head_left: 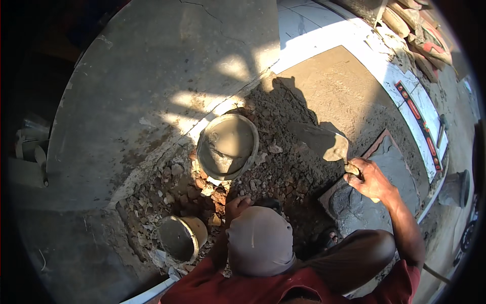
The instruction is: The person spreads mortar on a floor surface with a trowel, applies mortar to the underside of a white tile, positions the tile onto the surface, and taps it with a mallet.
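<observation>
The left hand point(237, 206) was curled near the bucket point(223, 178); whether it gripped anything could not be told. The trowel point(334, 147) hung between bucket and board point(376, 144), its handle clamped in the right hand point(374, 181). Markings on the level point(418, 119) were too small to read.

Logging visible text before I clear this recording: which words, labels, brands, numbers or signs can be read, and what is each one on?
No text can be read anywhere in this view.
Red-and-black spirit level: any markings are too small to read.
Piled items at upper right: too blurred to tell whether they carry print.
Trowel: no lettering visible.
Small bucket: no lettering visible.
</observation>
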A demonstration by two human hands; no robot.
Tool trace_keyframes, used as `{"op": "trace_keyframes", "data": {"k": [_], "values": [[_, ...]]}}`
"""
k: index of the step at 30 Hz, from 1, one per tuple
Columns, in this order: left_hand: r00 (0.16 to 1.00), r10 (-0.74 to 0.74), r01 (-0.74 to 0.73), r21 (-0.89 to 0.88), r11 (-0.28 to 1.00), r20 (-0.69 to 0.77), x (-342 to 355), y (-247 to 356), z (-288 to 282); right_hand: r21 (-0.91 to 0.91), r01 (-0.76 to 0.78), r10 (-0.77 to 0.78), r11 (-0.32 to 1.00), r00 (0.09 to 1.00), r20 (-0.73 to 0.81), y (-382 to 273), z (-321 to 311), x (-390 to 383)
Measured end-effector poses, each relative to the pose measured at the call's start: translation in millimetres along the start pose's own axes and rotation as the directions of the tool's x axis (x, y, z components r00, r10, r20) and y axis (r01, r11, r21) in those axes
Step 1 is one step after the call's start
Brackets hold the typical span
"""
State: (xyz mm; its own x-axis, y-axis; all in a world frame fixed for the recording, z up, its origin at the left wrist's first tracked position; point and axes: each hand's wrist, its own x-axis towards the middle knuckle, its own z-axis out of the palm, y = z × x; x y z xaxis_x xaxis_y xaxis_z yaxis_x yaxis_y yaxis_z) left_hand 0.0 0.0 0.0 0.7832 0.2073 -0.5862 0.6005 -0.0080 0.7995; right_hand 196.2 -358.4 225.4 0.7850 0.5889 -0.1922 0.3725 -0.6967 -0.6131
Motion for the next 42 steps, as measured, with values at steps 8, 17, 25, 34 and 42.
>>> {"op": "trace_keyframes", "data": {"k": [8, 17, 25, 34, 42], "values": [[0.982, -0.179, 0.138, -0.443, 0.886, -0.052, -21.9, 30.0, 5.1, -0.398, 0.319, -0.117, 0.86, 0.883, 0.455, -138.1, 70.2, 185.3], [0.971, 0.041, -0.052, 0.042, 0.998, 0.236, 7.5, 85.3, -50.8, -0.076, 0.339, -0.304, 0.938, 0.906, 0.294, -137.0, 57.8, 164.8], [0.724, 0.477, -0.613, 0.146, 0.777, 0.499, 21.3, 306.6, 13.8, -0.181, -0.179, 0.183, 0.967, 0.983, 0.006, 17.4, 1.9, 62.2], [0.736, 0.34, -0.675, 0.672, 0.305, 0.585, 149.3, 400.2, 222.2, -0.265, -0.288, 0.281, 0.92, 0.958, -0.064, 68.2, -28.9, 35.8], [0.828, -0.132, -0.54, 0.838, 0.075, 0.545, 242.1, 283.9, 235.0, -0.091, -0.338, 0.343, 0.937, 0.939, 0.038, 71.7, -33.0, -4.0]]}}
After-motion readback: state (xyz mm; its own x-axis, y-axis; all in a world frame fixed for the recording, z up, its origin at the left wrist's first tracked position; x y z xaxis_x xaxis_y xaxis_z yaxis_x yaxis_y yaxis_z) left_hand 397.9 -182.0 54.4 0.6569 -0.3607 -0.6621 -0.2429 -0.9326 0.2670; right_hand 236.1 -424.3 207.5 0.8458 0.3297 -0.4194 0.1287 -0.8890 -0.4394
